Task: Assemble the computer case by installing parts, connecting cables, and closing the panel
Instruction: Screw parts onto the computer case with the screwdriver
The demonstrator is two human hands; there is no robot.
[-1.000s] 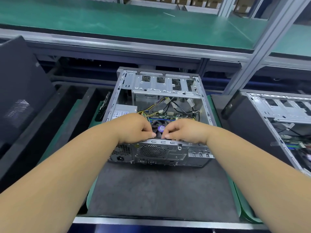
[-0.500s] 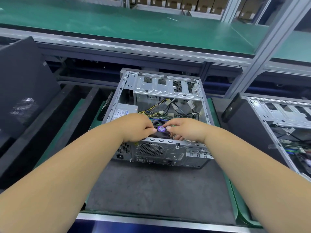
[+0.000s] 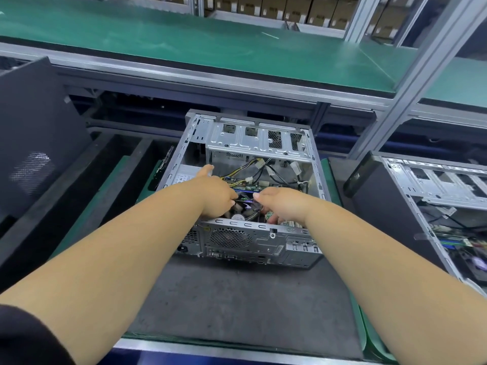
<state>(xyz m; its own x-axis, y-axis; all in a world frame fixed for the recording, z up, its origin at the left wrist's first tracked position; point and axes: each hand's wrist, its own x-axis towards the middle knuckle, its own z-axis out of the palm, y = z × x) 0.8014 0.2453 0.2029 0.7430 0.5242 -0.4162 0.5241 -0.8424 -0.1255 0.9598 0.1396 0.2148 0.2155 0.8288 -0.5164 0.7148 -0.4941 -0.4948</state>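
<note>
Cables [image 3: 253,167] spill loose and soft inside the open case [image 3: 263,233], which sits on the grey mat [image 3: 237,299] mid-bench. Your left hand [image 3: 216,196] and right hand [image 3: 279,204] reach in over the fan [image 3: 243,209], fingers curled down near a thin lead; whether either pinches it I cannot tell. Take plugs by their stiff housings, not the wire; the board looks fragile, and the case edges are likely sharp.

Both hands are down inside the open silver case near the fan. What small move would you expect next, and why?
Probably seating the thin black cable beside the black cooler fan. The left hand and right hand meet over that fan inside the open silver metal computer case, fingers curled at the wiring, and yellow and black cables lie loose behind. Whether anything is pinched cannot be told.
</note>
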